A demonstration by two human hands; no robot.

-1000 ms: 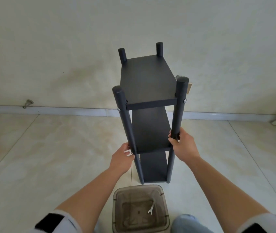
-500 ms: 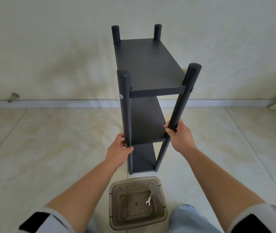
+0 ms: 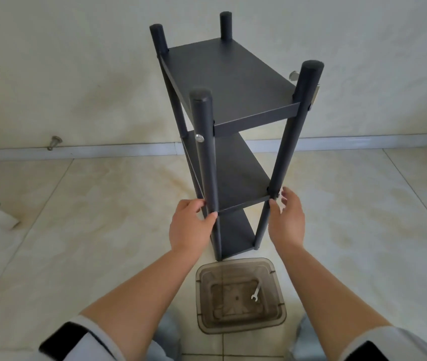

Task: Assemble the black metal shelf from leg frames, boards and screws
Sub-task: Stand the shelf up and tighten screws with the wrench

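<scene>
Tiled floor, pale wall behind. Shelf [image 3: 229, 142] upright between hands. Left hand [image 3: 190, 225] grips near post; right hand [image 3: 286, 220] relaxed, fingers loose beside its post. Steady both posts, check for wobble.

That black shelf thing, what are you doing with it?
A person is putting together a black metal shelf and it stands upright on the tiled floor with three boards in place. The left hand grips the near left leg. The right hand is open beside the near right leg. A small wrench lies in a clear plastic bin just in front of the shelf.
</scene>
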